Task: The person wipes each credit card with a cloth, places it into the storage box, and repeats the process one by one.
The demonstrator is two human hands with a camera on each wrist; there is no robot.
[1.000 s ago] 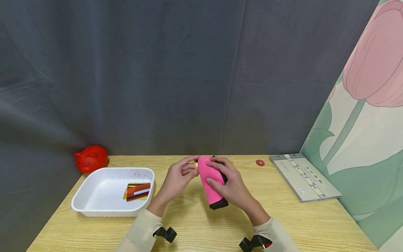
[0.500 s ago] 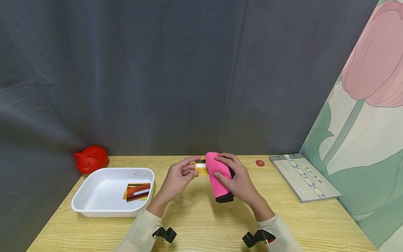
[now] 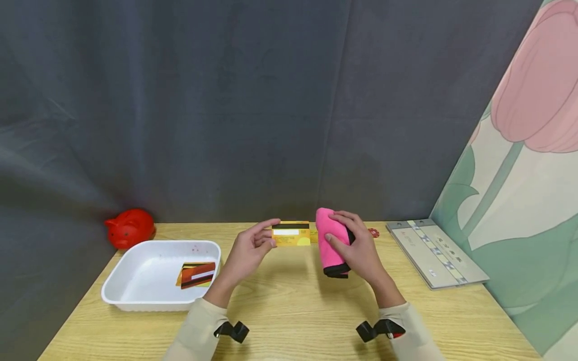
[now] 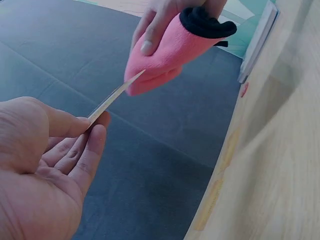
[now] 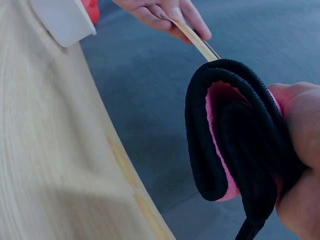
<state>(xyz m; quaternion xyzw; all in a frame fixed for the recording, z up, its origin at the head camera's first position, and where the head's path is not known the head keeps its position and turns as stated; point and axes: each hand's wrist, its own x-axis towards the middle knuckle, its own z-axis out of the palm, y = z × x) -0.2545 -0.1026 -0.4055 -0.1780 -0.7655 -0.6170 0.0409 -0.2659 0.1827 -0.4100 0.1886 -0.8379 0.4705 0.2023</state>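
My left hand [image 3: 247,250] pinches a yellow bank card [image 3: 291,233] by its left end, between thumb and fingers. The card is held up above the table, with its black stripe and white strip facing me. In my right hand [image 3: 358,248] is a folded pink cloth [image 3: 331,240] with black edging, gripped from its right side. The cloth is right of the card, with a small gap between them in the head view. The left wrist view shows the card [image 4: 112,102] nearly edge-on. The right wrist view shows the cloth's rolled black end [image 5: 245,140].
On the left stands a white tray [image 3: 131,304] with several cards [image 3: 198,275] in it. Behind it sits a red piggy bank [image 3: 132,229]. A yellow card [image 3: 313,236] lies partly hidden at the table's back edge, near a red poker chip [image 3: 374,232]. A grey notebook [image 3: 438,254] lies right.
The right hand has moved the cloth right and slightly up, off the card, uncovering the card. The left hand has shifted slightly left with the card.
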